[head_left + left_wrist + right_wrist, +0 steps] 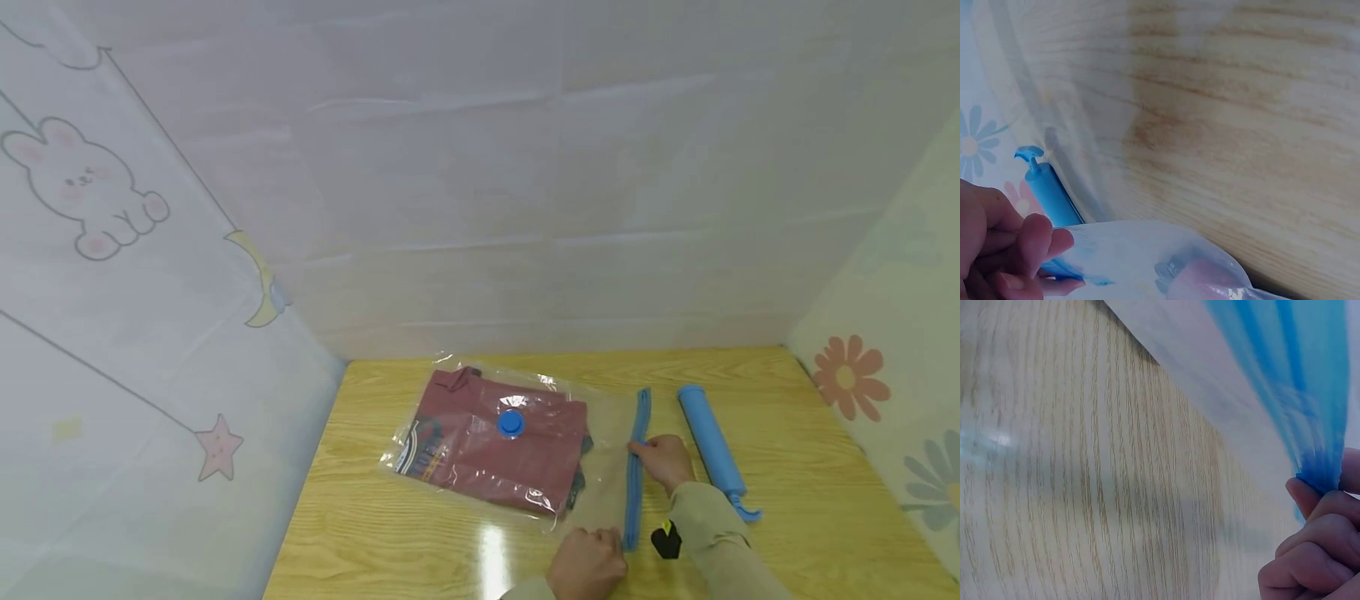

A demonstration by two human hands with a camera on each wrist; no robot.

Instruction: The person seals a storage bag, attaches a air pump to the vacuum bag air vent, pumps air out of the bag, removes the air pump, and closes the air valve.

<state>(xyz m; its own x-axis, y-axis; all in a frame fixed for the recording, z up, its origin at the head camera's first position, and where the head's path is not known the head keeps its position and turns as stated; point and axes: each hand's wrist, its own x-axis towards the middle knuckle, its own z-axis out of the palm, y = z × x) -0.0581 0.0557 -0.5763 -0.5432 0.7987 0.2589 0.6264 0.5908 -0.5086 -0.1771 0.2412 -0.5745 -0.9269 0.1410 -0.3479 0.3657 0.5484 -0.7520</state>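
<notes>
A clear vacuum storage bag (pixel 606 475) lies flat on the table with a folded maroon garment (pixel 487 454) inside. On its upper face sits a round blue valve cap (pixel 512 423). A blue zip strip (pixel 633 500) runs along the bag's right end. My right hand (pixel 666 461) pinches this strip about midway; the right wrist view shows the blue strip (pixel 1291 369) bunched at the thumb and fingertips. My left hand (pixel 588 564) grips the near corner of the bag, beside the strip's lower end. In the left wrist view, curled fingers (pixel 1038 240) hold the bag's clear plastic (pixel 1141 240).
A blue hand pump (pixel 712 442) lies right of the zip strip, its handle toward the near side. A small black and yellow object (pixel 666 542) is near my right sleeve. The wooden table (pixel 360 517) meets patterned sheets at its back and sides.
</notes>
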